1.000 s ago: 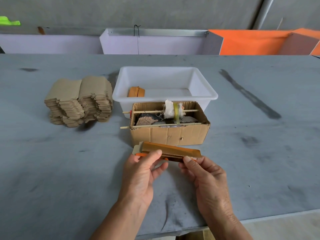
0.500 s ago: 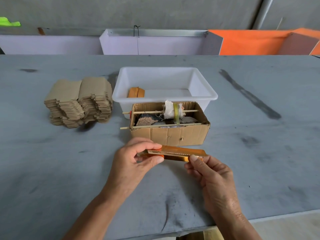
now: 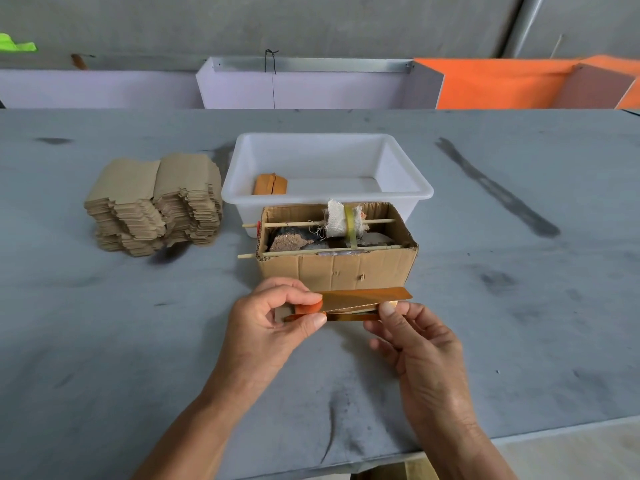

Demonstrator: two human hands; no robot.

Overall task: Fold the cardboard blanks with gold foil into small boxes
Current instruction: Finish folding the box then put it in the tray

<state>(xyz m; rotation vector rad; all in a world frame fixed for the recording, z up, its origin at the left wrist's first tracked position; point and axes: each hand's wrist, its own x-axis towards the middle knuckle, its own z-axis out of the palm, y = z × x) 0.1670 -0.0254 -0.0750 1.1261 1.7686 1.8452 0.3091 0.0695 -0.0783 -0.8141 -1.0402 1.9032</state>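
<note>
Grey table (image 3: 104,341). White plastic tub (image 3: 408,181), one folded box (image 3: 269,184) inside. Stack of cardboard blanks (image 3: 152,202), left of tub. Open carton (image 3: 336,271), before the tub. Left hand (image 3: 273,323) and right hand (image 3: 415,337) each pinch an end of gold-foil blank (image 3: 360,298), above the table before the carton.

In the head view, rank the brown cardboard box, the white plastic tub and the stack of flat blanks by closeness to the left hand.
From the left hand:
1. Brown cardboard box, just beyond the hand, slightly right.
2. White plastic tub, directly behind that box.
3. Stack of flat blanks, far off to the left.
</note>
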